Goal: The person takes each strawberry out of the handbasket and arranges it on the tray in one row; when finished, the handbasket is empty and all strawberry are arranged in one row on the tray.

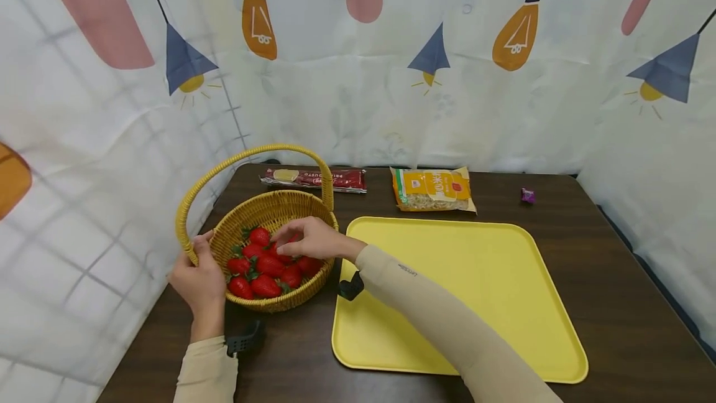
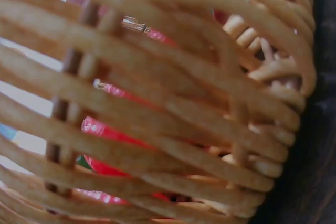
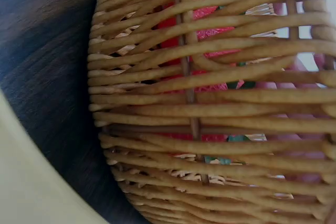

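Observation:
A yellow wicker basket (image 1: 304, 296) with a tall arched handle stands at the left of the table, holding several red strawberries (image 1: 270, 265). My left hand (image 1: 198, 275) grips the basket at its left side, where the handle meets the rim. Inside the basket, my right hand (image 1: 316, 238) reaches over from the right with bent fingers among the strawberries. Whether it pinches one is hidden. Both wrist views show the woven wall (image 2: 157, 103) close up, with strawberries (image 3: 215, 40) glimpsed through the gaps; parts of fingers show behind the weave in the right wrist view.
A yellow tray (image 1: 447, 266) lies right of the basket, under my right forearm. Along the back are a dark red long packet (image 1: 347, 180), a yellow food bag (image 1: 433, 189) and a small purple wrapped piece (image 1: 527, 196). A patterned curtain (image 1: 358, 98) closes off the back.

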The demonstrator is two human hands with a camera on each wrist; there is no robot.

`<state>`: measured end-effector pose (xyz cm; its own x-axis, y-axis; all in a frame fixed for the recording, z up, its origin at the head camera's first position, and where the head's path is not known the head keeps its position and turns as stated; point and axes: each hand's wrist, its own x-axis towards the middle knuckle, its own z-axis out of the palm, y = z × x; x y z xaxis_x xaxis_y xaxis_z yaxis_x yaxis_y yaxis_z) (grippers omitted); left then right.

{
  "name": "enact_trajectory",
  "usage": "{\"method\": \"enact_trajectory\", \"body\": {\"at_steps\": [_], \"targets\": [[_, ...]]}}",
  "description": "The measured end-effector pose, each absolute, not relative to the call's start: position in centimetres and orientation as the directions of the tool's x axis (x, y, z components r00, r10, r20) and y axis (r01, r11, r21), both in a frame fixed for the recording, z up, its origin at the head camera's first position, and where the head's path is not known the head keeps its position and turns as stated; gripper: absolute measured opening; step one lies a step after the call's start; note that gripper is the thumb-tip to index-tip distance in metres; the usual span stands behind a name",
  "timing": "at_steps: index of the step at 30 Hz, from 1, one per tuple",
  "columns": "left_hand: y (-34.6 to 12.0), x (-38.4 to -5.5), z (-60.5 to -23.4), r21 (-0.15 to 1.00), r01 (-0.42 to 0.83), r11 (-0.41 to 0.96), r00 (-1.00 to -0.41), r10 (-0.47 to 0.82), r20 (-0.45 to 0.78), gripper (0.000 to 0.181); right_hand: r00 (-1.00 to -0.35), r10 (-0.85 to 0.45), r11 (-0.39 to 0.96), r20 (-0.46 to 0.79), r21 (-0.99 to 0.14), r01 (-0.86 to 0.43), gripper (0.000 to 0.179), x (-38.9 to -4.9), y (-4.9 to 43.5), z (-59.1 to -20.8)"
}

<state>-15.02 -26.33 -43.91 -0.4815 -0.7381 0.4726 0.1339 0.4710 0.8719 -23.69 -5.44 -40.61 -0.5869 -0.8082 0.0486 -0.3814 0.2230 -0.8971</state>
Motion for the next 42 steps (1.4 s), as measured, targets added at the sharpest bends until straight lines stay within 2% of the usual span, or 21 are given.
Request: {"method": "enact_trajectory", "body": {"at_steps": [7,16,22,28,35,42], "targets": [[-26.4,-14.9,-44.2,0.867,0.135,0.479,-0.474,-0.737,0.481,0.039,-0.424,-0.905,0.242,-0.02,-0.845,-0.476,0.034,-23.9,-6.6,-41.1],[-26.4,-15.1,-44.1,0.86,0.142,0.491,-0.47,-0.731,0.495,0.04,-0.316,-0.939,0.245,-0.138,-0.912,-0.33,0.036,-24.6,-6.8,-40.8],[-26.4,-15.0,-44.0,0.861,0.134,0.491,-0.464,-0.736,0.492,0.039,-0.246,-0.957,0.23,-0.155,-0.921,-0.315,0.036,-24.5,-7.4,-41.5],[-26.5,-14.9,-44.0,0.862,0.137,0.488,-0.465,-0.737,0.49,0.039,-0.228,-0.961,0.228,-0.157,-0.916,-0.33,0.038,-24.1,-8.0,-41.9],[-26.4,-14.8,-44.0,0.865,0.146,0.481,-0.457,-0.742,0.49,0.04,-0.258,-0.948,0.286,-0.186,-0.853,-0.437,0.036,-24.0,-8.0,-41.9],[-26.4,-14.8,-43.9,0.861,0.146,0.488,-0.456,-0.739,0.496,0.041,-0.179,-0.947,0.319,-0.265,-0.825,-0.466,0.033,-24.1,-7.8,-42.0]]}}
